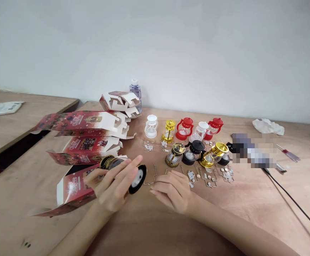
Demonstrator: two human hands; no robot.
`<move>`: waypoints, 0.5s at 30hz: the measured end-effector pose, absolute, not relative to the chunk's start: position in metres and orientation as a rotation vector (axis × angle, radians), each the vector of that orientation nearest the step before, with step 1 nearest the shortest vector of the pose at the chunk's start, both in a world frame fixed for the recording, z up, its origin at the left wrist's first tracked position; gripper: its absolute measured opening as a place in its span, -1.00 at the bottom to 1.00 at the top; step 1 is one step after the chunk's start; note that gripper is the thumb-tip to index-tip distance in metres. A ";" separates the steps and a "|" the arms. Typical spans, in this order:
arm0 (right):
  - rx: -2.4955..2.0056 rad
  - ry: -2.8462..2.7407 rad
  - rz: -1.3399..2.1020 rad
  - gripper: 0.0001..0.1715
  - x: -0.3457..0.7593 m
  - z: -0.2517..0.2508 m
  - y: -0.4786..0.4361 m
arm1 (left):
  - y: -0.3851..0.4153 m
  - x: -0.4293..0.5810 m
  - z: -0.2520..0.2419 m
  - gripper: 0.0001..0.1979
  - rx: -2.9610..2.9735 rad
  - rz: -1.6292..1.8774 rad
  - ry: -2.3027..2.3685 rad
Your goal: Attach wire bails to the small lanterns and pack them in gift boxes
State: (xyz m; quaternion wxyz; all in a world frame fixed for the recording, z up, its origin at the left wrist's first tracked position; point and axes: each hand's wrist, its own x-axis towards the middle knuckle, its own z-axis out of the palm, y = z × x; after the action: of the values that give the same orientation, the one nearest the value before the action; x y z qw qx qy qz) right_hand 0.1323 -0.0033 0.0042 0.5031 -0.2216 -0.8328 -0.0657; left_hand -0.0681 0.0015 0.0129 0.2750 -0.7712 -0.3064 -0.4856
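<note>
My left hand is wrapped round a small black and gold lantern. The lantern lies tilted on its side, its round black-rimmed base turned to the right and its top sticking out past my fingers. A little to the right, my right hand is low over the table with its fingers curled together; what they hold, if anything, is hidden. Beside its fingertips is a thin bent wire handle. Just beyond stand a dark gold lantern, a black lantern and a shiny gold lantern.
White, gold and red lanterns form a back row. Small metal plates, discs and wires lie in groups. Opened red boxes overlap at left, near a water bottle. At right are crumpled tissue, a cable and a screwdriver.
</note>
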 end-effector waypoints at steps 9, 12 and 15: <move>-0.461 -2.026 -0.238 -0.82 0.124 0.005 -0.003 | -0.007 -0.052 0.012 -0.79 -2.154 -1.147 -0.640; -0.464 -2.006 -0.278 -0.87 0.124 0.002 -0.004 | -0.005 -0.057 0.010 -0.81 -2.115 -1.155 -0.669; -0.487 -1.967 -0.257 -0.86 0.126 -0.003 -0.002 | -0.004 -0.070 0.007 -0.83 -2.059 -1.240 -0.808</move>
State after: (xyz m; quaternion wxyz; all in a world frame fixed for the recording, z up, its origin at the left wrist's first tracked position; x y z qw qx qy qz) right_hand 0.1261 -0.0018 -0.0031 0.5223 -0.2033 -0.8212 -0.1073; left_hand -0.0704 -0.0041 0.0067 0.2985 -0.7749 -0.3041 -0.4668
